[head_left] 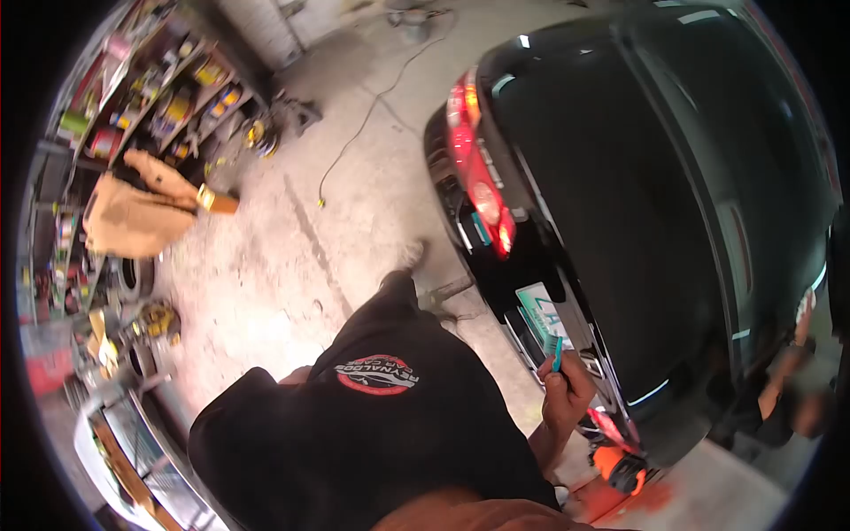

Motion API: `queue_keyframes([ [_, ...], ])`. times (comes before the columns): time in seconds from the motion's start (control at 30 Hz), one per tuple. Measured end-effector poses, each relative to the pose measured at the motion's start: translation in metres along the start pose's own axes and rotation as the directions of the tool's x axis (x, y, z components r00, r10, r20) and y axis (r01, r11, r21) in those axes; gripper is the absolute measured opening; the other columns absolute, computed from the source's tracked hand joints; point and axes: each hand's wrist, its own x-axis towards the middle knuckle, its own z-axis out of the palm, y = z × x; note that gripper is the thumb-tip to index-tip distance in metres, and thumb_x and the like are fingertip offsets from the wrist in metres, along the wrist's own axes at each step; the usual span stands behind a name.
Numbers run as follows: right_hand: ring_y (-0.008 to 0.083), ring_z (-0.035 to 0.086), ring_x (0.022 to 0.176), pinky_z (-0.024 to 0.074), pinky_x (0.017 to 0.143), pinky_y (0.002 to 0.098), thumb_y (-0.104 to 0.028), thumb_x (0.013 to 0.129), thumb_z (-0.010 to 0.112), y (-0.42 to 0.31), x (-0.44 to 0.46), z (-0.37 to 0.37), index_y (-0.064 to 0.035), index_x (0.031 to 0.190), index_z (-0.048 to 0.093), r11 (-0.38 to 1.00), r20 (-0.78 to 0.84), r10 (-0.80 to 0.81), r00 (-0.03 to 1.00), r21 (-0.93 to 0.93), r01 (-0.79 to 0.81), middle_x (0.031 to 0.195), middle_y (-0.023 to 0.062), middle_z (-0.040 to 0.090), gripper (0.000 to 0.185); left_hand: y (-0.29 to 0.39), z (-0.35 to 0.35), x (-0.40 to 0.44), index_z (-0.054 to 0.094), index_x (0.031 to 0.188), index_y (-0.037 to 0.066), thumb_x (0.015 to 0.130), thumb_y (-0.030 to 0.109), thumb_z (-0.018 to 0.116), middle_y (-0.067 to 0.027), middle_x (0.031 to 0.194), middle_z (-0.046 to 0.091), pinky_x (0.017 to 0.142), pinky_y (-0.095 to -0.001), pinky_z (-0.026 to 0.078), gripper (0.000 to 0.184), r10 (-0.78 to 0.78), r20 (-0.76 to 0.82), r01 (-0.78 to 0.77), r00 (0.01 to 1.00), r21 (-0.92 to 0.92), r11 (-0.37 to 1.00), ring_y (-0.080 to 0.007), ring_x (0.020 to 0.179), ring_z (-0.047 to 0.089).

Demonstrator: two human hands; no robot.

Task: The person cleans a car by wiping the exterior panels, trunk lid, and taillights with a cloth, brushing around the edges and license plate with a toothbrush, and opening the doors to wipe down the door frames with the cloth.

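My right hand [567, 398] is closed around a small teal brush [554, 347] with its bristle end up. The brush is at the lower edge of the licence plate [537, 310], on the rear of a black car [602, 159]. I cannot tell whether the bristles touch the plate. Beside the hand runs the car's bumper, with a red tail light [482, 190] farther up. Of my left hand [297, 375], only a patch of skin shows past my black shirt, and its fingers are hidden.
An orange and black object [620, 469] stands near the car's lower corner. At right, another person's hand [804, 310] holds something white against the car. Shelves [164, 97] with cans, brown cardboard [137, 217] and tyres [135, 276] line the left. A cable [367, 115] crosses the floor.
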Motion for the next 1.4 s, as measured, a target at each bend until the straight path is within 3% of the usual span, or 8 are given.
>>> queue_keyframes([
  [0.2, 0.0136, 0.056, 0.069, 0.0427, 0.062, 0.0249, 0.004, 0.086, 0.063, -0.012, 0.081, 0.089, 0.0058, 0.121, 0.07, 0.998, 0.31, -0.041, 0.95, -0.029, 0.052, 0.081, 0.0086, 0.063, 0.036, 0.03, -0.065, 0.009, 0.077, 0.099, 0.002, 0.074, 0.035, 0.073, -0.0235, 0.107, 0.074, 0.087, -0.042, 0.057, 0.041, -0.204, -0.021, 0.199, 0.979, -0.138, 0.97, -0.0351, 0.104, 0.072],
  [0.4, 0.008, 0.053, 0.069, 0.0424, 0.061, 0.0234, -0.004, 0.096, 0.06, 0.067, 0.177, 0.225, 0.0003, 0.136, 0.062, 0.963, 0.316, 0.268, 0.91, -0.065, -0.261, 0.082, 0.0028, 0.059, 0.04, 0.124, -0.305, 0.059, 0.072, 0.108, -0.001, 0.081, 0.046, 0.071, -0.0281, 0.1, 0.072, 0.085, -0.0459, 0.056, 0.054, 0.146, -0.602, -0.395, 0.785, -0.305, 0.867, -0.04, 0.099, 0.072],
  [0.53, 0.0082, 0.054, 0.064, 0.0458, 0.057, 0.024, -0.01, 0.102, 0.053, 0.136, 0.221, 0.331, -0.0064, 0.147, 0.054, 0.751, 0.23, 0.657, 0.718, -0.123, -0.648, 0.083, 0.0011, 0.06, 0.045, 0.215, -0.452, -0.009, 0.066, 0.123, 0.0, 0.1, 0.032, 0.064, -0.0205, 0.101, 0.074, 0.084, -0.0455, 0.056, 0.039, 0.266, -0.696, -0.728, 0.667, -0.532, 0.433, -0.042, 0.09, 0.07],
  [0.7, 0.01, 0.055, 0.062, 0.0476, 0.057, 0.0293, -0.013, 0.099, 0.053, 0.13, 0.28, 0.425, -0.006, 0.141, 0.06, 0.802, 0.436, 0.555, 0.708, -0.053, -0.596, 0.077, 0.0027, 0.06, 0.043, 0.307, -0.55, -0.073, 0.066, 0.125, 0.005, 0.095, 0.013, 0.066, -0.0164, 0.117, 0.068, 0.101, -0.0434, 0.047, 0.031, 0.393, -0.918, -0.855, -0.054, 0.246, 0.457, -0.0359, 0.115, 0.06],
  [0.87, 0.0109, 0.057, 0.071, 0.0477, 0.065, 0.0294, -0.013, 0.098, 0.056, 0.106, 0.353, 0.417, -0.0044, 0.139, 0.061, 0.819, 0.542, 0.526, 0.656, -0.114, -0.562, 0.077, 0.0016, 0.057, 0.042, 0.293, -0.62, 0.057, 0.067, 0.118, 0.008, 0.099, 0.017, 0.057, -0.0155, 0.103, 0.066, 0.084, -0.048, 0.05, 0.023, 0.398, -0.911, -0.661, 0.11, 0.232, 0.714, -0.037, 0.101, 0.061],
  [0.97, 0.007, 0.052, 0.07, 0.0439, 0.063, 0.0255, -0.013, 0.1, 0.055, 0.093, 0.397, 0.399, -0.0052, 0.14, 0.06, 0.838, 0.446, 0.534, 0.718, -0.167, -0.519, 0.076, -0.0022, 0.054, 0.041, 0.224, -0.629, 0.143, 0.066, 0.121, 0.009, 0.096, 0.023, 0.058, -0.0134, 0.107, 0.066, 0.09, -0.0503, 0.053, 0.03, 0.548, -0.59, -0.214, 0.593, 0.541, 0.813, -0.0377, 0.104, 0.064],
  [1.03, 0.0058, 0.049, 0.068, 0.043, 0.061, 0.0239, -0.013, 0.102, 0.055, 0.086, 0.422, 0.389, -0.004, 0.141, 0.059, 0.822, 0.358, 0.567, 0.742, -0.183, -0.54, 0.077, -0.0032, 0.054, 0.04, 0.189, -0.639, 0.154, 0.077, 0.097, 0.003, 0.097, 0.043, 0.051, -0.0243, 0.103, 0.074, 0.086, -0.0503, 0.057, 0.048, 0.11, -0.269, -0.088, 0.957, 0.093, 0.992, -0.0372, 0.1, 0.072],
  [1.4, 0.0062, 0.056, 0.079, 0.047, 0.072, 0.0226, -0.013, 0.105, 0.054, 0.059, 0.581, 0.377, -0.003, 0.141, 0.059, 0.859, 0.264, 0.5, 0.825, -0.032, -0.51, 0.087, -0.0011, 0.06, 0.037, 0.174, -0.659, 0.156, 0.073, 0.112, -0.001, 0.082, 0.056, 0.07, -0.0234, 0.108, 0.074, 0.093, -0.0431, 0.056, 0.064, 0.035, -0.316, -0.086, 0.948, -0.149, 0.985, -0.0375, 0.11, 0.07],
])
